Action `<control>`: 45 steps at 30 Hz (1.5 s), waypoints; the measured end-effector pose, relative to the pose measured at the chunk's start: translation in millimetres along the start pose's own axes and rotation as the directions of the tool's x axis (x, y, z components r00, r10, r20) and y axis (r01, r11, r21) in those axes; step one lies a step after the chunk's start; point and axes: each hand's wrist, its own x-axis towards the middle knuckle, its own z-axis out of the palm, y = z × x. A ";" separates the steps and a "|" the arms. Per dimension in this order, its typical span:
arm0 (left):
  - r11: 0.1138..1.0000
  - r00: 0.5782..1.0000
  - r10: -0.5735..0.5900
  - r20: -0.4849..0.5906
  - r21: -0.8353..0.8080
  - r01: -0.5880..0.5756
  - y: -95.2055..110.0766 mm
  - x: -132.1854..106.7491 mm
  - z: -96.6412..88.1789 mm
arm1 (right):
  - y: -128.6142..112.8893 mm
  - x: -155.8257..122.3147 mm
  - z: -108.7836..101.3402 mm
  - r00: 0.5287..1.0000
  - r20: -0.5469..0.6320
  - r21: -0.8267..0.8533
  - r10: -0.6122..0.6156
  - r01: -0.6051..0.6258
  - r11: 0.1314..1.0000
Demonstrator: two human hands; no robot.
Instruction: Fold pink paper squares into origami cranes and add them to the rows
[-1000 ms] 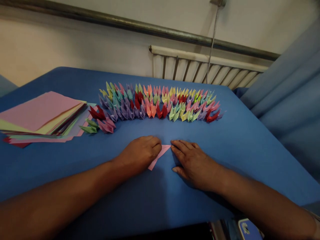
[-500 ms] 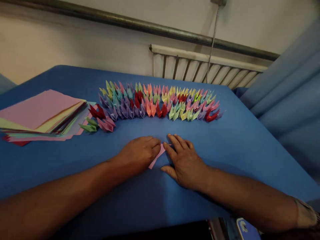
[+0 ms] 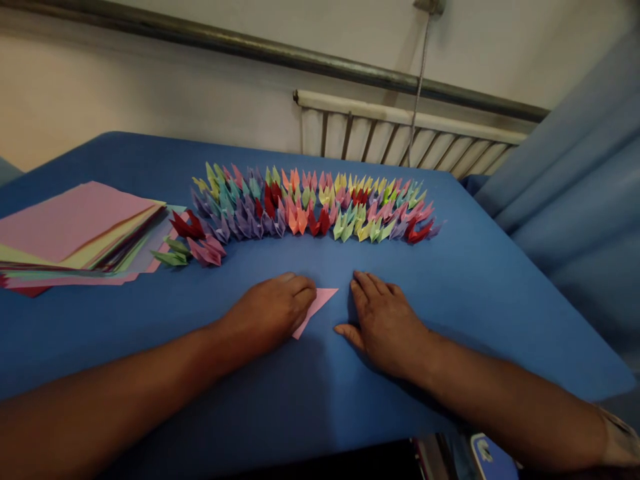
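Observation:
A folded pink sheet of origami paper (image 3: 320, 303) lies on the blue tabletop, its pointed corner towards the right. My left hand (image 3: 283, 303) is closed over the paper's left part, fingertips pressed down on it, and hides that side. To the right of the paper, my right hand (image 3: 387, 320) rests flat on the table with the thumb spread; it is apart from the paper and holds nothing. Beyond both hands stand rows of folded paper cranes (image 3: 297, 217) in many colours.
At the left lies a stack of coloured paper sheets (image 3: 85, 220), with a green crane (image 3: 173, 253) and a pink crane (image 3: 207, 251) by its edge. Behind the blue table (image 3: 450, 293) are a radiator (image 3: 370, 127) and a wall pipe. A blue curtain (image 3: 575, 180) hangs at the right.
My right hand has slid off the pink paper to the right, uncovering its pointed corner. My left hand stays on the paper. The view has shifted slightly.

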 end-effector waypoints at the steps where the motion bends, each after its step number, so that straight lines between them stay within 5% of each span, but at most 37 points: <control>1: 0.998 0.999 -0.025 -0.020 -0.050 0.024 -1.6 0.6 1.3 | 0.2 0.1 -1.0 1.000 0.003 0.005 0.003 -0.003 1.000; 6: 0.958 0.984 -0.173 -0.043 -0.238 0.158 -7.4 2.5 6.5 | -3.9 -3.5 -1.5 0.998 -0.006 0.043 -0.063 0.063 0.997; 18: 0.925 0.978 -0.194 -0.071 -0.347 0.158 -6.1 6.0 5.3 | -7.3 -8.0 3.0 0.992 -0.018 0.036 -0.123 0.124 0.992; 27: 0.916 0.964 -0.264 -0.036 -0.322 0.239 3.2 10.8 -0.2 | -7.2 -6.3 -1.3 0.992 -0.004 0.037 -0.126 0.126 0.991; 45: 0.940 0.974 -0.216 -0.061 -0.282 0.191 -1.1 8.8 5.0 | -10.7 4.5 11.6 0.989 -0.108 0.078 -0.098 0.107 0.991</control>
